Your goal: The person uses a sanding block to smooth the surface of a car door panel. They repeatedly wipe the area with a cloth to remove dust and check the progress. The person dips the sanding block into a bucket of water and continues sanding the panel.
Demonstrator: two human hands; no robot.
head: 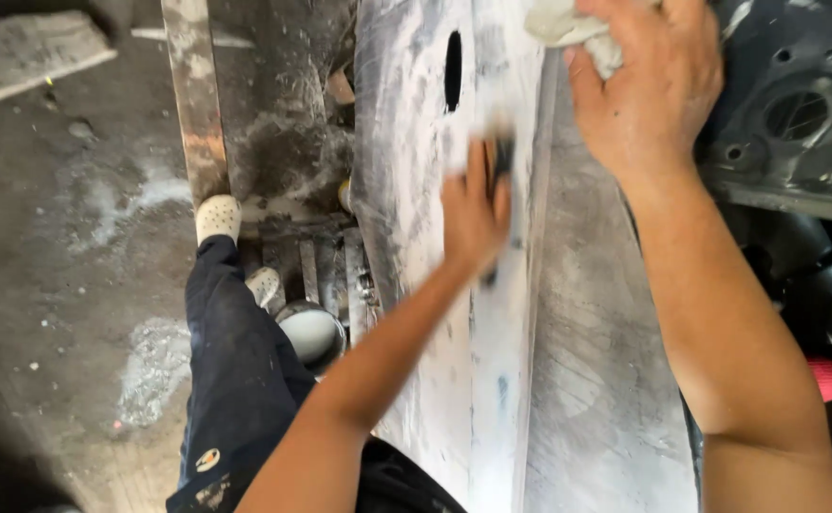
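Observation:
A long grey car body panel [577, 380], dusty and streaked white, runs from the top of the head view down to the bottom. My left hand [474, 211] lies blurred against the panel's middle, closed on a dark sanding block [501, 161]. My right hand [646, 87] rests on the panel's upper part, fingers bunched around a white rag [560, 24]. An oval slot [453, 70] in the panel sits above my left hand.
My dark trouser leg [240, 380] and pale shoes [218, 217] stand on a dusty concrete floor [64, 285] at left. A small metal bowl [311, 332] sits by my feet. A rusty metal bar [194, 95] leans at upper left. Dark car parts [796, 114] lie to the right.

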